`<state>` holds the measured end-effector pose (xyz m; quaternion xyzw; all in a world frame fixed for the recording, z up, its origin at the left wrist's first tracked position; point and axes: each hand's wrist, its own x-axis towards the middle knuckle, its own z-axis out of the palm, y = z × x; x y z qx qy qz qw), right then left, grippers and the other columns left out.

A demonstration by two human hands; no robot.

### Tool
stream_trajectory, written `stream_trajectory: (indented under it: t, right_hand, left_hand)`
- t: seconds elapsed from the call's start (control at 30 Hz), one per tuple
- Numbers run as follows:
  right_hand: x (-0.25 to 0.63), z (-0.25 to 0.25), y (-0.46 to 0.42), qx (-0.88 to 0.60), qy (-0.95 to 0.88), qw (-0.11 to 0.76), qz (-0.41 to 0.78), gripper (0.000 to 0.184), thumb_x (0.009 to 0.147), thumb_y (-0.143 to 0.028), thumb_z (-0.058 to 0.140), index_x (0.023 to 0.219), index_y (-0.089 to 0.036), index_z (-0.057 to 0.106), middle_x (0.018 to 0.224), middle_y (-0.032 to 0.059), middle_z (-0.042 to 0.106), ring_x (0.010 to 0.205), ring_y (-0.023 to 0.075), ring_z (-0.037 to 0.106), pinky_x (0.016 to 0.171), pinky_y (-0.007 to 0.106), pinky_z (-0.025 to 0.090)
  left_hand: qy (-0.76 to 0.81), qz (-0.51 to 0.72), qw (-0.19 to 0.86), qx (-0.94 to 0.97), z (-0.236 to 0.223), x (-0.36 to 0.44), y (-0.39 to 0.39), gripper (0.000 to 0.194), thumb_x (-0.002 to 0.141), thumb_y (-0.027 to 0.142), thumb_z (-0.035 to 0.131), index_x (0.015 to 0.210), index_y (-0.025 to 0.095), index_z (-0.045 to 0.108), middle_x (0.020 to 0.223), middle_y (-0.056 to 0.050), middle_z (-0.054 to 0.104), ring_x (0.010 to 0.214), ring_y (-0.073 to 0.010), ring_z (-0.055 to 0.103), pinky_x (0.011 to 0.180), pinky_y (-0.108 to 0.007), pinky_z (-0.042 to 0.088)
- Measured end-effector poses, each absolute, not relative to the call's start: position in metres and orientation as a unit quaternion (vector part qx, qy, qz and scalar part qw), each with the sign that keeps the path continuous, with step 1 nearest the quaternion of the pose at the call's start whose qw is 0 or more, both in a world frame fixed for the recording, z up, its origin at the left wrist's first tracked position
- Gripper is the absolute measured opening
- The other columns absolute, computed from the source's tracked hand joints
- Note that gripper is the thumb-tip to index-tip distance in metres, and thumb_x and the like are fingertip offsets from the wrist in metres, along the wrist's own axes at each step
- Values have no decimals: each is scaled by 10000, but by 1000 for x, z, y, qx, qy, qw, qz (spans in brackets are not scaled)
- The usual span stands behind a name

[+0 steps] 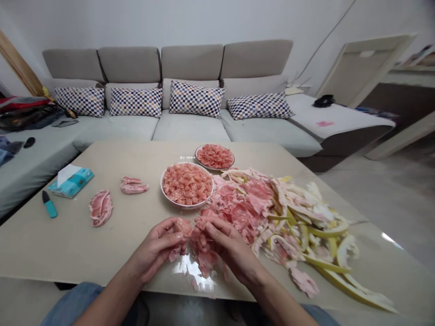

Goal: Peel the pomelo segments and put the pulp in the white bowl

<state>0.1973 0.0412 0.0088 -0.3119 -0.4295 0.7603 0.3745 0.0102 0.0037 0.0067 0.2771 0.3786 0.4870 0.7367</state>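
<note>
In the head view, pinching pulp (184,227) between thumb and bent fingers of the left hand (162,248), with hardly any opening there. Gripping a smaller scrap (200,222) in the right hand (228,241), with thumb laid over curled fingers, narrowly closed. Held close together, with fingertips turned toward each other, above the table (68,246), around the middle of its near edge. Below and between the hands, loose membrane (206,262); impossible to tell how much hangs from the fingers. Just beyond, a bowl (186,206) heaped with more pulp; farther on, close to the far edge, a filled plate (227,166). To the right of the hands, running down to the near edge, a pile of peel (331,268) and membrane. Toward the left edge, segments (101,209); right beside that edge, a knife (50,208) and tissues (75,180).
</note>
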Motion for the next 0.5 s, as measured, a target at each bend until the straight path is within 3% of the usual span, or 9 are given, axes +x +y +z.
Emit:
stream_trajectory:
  t: [0.17,0.33,0.43,0.5]
  right_hand:
    - [197,9,42,-299,-411,362,782,240,819,-430,629,878,-198,643,738,4,579,609,104,536,578,211,462]
    - [200,11,45,-324,-416,386,757,262,806,-429,633,940,-204,641,790,19,608,614,110,559,559,213,481]
    - [202,16,60,-383,-519,399,651,286,820,-434,611,974,-196,651,881,45,653,663,131,602,598,244,511]
    - [198,22,80,-423,-641,402,498,270,841,-407,586,980,-191,667,953,65,676,732,157,629,645,276,529]
  left_hand:
    - [368,486,742,278,11,11,4,153,775,179,685,915,156,627,726,1,532,641,-106,541,602,-213,416]
    - [366,485,745,275,13,11,5,158,772,195,691,919,162,643,734,-1,531,632,-99,523,595,-213,406]
    - [363,489,746,269,14,9,5,171,763,203,702,921,162,649,766,-9,543,617,-88,508,592,-215,395]
    - [355,496,745,269,14,8,6,165,755,215,711,899,161,653,752,-4,536,606,-86,498,590,-218,391]
